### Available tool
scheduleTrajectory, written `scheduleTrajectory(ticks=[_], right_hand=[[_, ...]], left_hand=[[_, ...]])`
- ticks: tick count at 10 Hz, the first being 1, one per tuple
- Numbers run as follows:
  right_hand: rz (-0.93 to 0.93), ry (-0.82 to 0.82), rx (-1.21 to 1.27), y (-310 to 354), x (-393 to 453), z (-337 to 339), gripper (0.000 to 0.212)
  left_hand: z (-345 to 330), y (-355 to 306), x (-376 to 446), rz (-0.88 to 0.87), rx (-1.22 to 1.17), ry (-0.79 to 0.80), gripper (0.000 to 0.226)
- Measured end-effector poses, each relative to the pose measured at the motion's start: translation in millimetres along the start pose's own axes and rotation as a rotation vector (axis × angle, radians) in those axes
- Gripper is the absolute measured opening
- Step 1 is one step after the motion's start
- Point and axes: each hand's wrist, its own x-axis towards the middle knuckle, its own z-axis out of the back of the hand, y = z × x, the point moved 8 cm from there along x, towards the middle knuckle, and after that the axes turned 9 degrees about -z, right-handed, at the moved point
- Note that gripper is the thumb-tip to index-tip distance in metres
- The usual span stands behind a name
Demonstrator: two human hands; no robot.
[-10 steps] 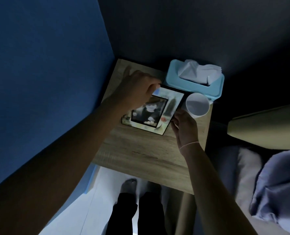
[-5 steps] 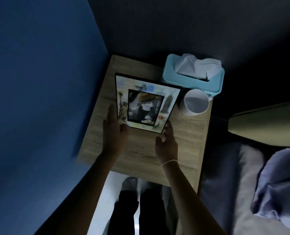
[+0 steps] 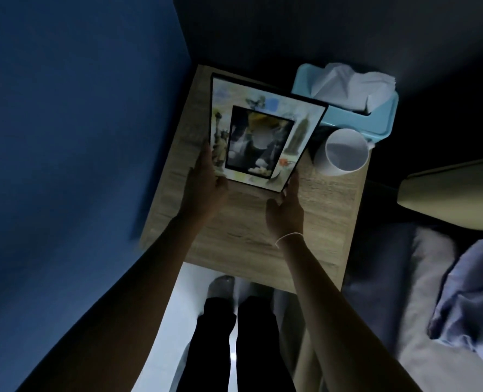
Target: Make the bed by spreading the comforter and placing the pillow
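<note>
Raised upright since, picture frame (image 3: 260,137) sits between both hands' fingers (image 3: 206,162).

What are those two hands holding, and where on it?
The picture frame: the left hand holds its lower left edge, the right hand its lower right corner.

Bare forearms, thin wristband (image 3: 289,237), black trousers (image 3: 240,343)
</note>
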Motion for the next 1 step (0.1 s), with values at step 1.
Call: scheduleTrajectory(ticks=[1], right_hand=[[0.006, -0.079, -0.080, -9.9, -6.2, 3.8, 0.074]], left_hand=[[-1.4, -0.4, -15.4, 0.006, 0.024, -0.003, 0.079]])
